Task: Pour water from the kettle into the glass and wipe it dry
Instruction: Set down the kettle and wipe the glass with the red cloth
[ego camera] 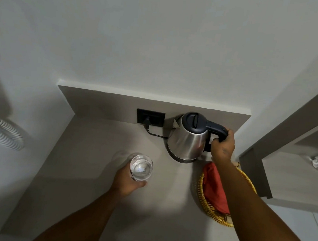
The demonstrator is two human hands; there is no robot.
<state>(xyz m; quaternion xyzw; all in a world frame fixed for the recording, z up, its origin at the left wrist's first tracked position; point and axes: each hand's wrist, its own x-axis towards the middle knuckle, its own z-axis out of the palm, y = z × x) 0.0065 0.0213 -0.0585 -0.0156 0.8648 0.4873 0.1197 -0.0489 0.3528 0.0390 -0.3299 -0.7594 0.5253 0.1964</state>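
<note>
One kettle (188, 139), one glass (141, 169).

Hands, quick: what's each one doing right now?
Left hand: closed around the glass.
Right hand: closed on the kettle handle; kettle upright on the counter.

1. Your right forearm hides part of the red cloth (214, 183) and the wicker basket (220, 219).
2. The right hand (223, 148) covers the kettle (187, 141) handle's lower end.
3. The coiled hose (1, 130) is blurred and cut off at the left edge.
</note>
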